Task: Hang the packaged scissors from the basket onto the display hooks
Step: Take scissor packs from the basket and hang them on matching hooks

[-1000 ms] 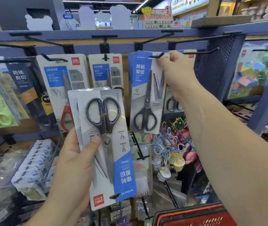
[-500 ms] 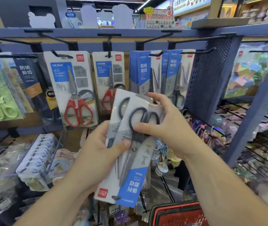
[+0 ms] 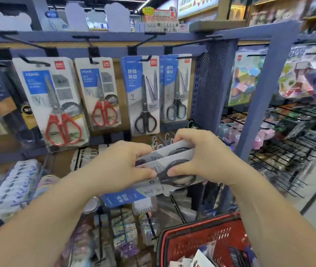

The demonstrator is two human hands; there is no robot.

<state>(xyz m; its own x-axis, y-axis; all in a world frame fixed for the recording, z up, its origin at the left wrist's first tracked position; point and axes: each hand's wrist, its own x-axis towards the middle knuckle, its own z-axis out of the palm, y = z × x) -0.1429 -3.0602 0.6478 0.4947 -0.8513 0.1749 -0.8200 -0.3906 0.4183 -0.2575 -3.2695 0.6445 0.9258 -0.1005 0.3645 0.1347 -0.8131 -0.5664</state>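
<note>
Left grip (image 3: pixel 123 167) and right grip (image 3: pixel 205 159) each clamp an end of the packaged scissors (image 3: pixel 178 178), held sideways between them, below the display hooks (image 3: pixel 146 59) and above the red basket (image 3: pixel 201 239).

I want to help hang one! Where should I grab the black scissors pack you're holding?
Probably pinch the flat card edges at the handle end of the scissors pack, coming from the right like the right hand. It lies sideways, and hung packs have handles lowest, so the blue end is free for a hook.
</note>
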